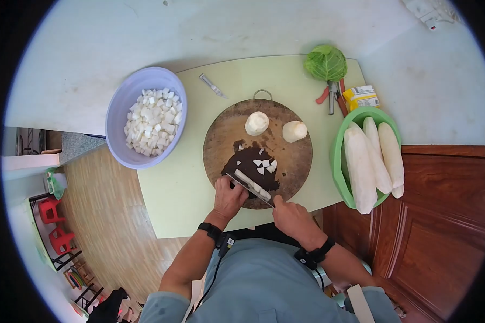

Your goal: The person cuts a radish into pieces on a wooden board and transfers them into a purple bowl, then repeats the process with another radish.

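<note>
Knife with a thin metal blade [247, 187], held by its hidden handle in the right hand [295, 218], whose fingers are closed around it; the blade slants over the near part of a round brown wooden chopping board [221, 140]. Left hand [230, 197] lies at the other end of the blade, fingers bent; whether they pinch anything cannot be told. White strips of cut vegetable [254, 184] lie on the board just beside the blade, on its far side. Small white cut pieces [267, 165] are grouped beyond them, on a dark, wet-looking patch. Two thick white peeled chunks, one left [257, 123] and one right [295, 132], occupy the board's far half. On the pale green table [167, 199], left of the board, a round lavender basin [117, 105] contains many white cubes [153, 124]; to the right, a bright green plastic basin [337, 161] holds long white peeled roots [358, 161], their near ends at or over its rim. Beyond this basin are a yellow-and-white carton [362, 97] and a green cabbage [326, 63].
</note>
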A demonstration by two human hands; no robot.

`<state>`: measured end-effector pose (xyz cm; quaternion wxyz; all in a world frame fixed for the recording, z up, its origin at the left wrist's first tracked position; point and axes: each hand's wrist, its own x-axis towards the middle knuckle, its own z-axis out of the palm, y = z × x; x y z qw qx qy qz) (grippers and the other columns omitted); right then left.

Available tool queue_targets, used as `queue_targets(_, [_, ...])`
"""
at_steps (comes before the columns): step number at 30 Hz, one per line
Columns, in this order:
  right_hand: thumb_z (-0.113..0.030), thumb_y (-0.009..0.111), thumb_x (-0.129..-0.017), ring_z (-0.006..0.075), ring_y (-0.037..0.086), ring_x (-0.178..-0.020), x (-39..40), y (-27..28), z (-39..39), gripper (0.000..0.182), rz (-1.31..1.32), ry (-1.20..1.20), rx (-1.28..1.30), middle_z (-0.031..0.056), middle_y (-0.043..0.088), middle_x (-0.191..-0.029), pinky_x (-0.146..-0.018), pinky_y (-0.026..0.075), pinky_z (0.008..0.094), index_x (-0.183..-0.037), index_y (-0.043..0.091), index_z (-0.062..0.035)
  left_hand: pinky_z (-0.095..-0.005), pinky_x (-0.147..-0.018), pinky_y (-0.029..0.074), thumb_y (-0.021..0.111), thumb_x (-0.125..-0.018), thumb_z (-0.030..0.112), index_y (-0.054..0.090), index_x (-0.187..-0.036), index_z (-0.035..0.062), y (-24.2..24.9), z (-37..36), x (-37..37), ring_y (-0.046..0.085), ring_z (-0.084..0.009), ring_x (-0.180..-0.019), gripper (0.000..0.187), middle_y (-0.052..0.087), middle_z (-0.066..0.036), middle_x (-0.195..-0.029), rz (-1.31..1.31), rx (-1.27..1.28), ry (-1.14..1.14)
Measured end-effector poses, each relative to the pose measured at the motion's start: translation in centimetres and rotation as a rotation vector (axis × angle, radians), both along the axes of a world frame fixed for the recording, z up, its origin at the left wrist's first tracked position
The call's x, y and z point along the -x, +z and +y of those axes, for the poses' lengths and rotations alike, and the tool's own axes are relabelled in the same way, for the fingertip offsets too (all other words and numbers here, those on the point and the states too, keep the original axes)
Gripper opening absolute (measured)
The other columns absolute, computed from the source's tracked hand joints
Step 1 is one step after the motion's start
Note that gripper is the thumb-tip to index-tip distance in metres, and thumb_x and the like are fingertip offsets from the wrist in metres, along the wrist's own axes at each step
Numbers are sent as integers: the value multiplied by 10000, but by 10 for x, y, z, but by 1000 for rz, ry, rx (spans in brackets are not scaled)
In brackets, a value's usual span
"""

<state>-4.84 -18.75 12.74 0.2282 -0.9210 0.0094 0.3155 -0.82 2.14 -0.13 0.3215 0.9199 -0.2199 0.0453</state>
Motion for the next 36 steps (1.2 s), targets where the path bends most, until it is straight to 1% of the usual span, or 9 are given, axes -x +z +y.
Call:
queue_targets(4, [-134, 505, -949, 490, 656, -726, 2, 1, -2, 137, 13, 4, -1, 274, 655, -735, -676, 513, 606, -966, 462, -4, -469, -802, 440, 779, -694, 132, 675, -975, 116, 1, -2, -1, 515, -365, -959, 300, 519, -176, -1064, -29, 12, 20])
queue_targets(6, [-86, 483, -918, 472, 681, -757, 1, 4, -1, 102, 74, 4, 20, 276, 674, -766, -696, 527, 594, -969, 483, 3, -468, -802, 440, 782, -693, 135, 677, -977, 120, 2, -2, -1, 516, -364, -959, 303, 520, -173, -1064, -33, 12, 16])
queue_targets(9, [-84, 492, -917, 469, 681, -754, 3, 4, -1, 100, 92, 8, 24, 273, 674, -766, -689, 529, 586, -962, 481, 4, -465, -800, 439, 787, -692, 141, 679, -975, 123, 2, -2, -1, 518, -359, -960, 304, 523, -168, -1063, -32, 8, 18])
queue_targets(17, [-86, 497, -920, 459, 683, -747, -2, 13, 0, 102, 96, 14, 4, 270, 671, -758, -677, 531, 575, -953, 474, 7, -469, -796, 427, 794, -679, 190, 673, -913, 125, -5, -1, 0, 517, -346, -957, 271, 523, -154, -1048, -21, 6, 15])
queue_targets(25, [-81, 501, -916, 462, 683, -732, 0, 11, 0, 98, 111, 17, 16, 265, 674, -754, -665, 536, 574, -951, 475, 6, -466, -793, 422, 793, -682, 218, 678, -911, 136, -3, -2, -1, 518, -344, -959, 269, 525, -149, -1038, -7, -9, 20])
queue_targets(30, [-74, 490, -918, 476, 687, -781, -11, 15, 5, 110, 189, 9, 27, 281, 679, -796, -700, 543, 575, -976, 486, 19, -461, -798, 421, 795, -677, 235, 680, -908, 144, -3, -2, -1, 518, -342, -963, 273, 526, -143, -1030, -5, -4, 27])
queue_targets(34, [-71, 489, -916, 486, 687, -810, -27, 2, 16, 116, 175, -2, 22, 301, 680, -824, -717, 543, 576, -984, 490, 23, -460, -801, 417, 799, -676, 246, 682, -911, 150, -7, -1, 1, 519, -337, -972, 280, 529, -136, -1028, 0, -6, 14])
queue_targets(36, [-69, 486, -914, 492, 687, -833, -33, -14, 22, 122, 152, -36, -34, 313, 684, -846, -737, 546, 576, -990, 492, 26, -460, -800, 417, 799, -678, 247, 682, -914, 152, -6, -1, 0, 519, -336, -974, 281, 530, -134, -1029, -7, -3, 15])
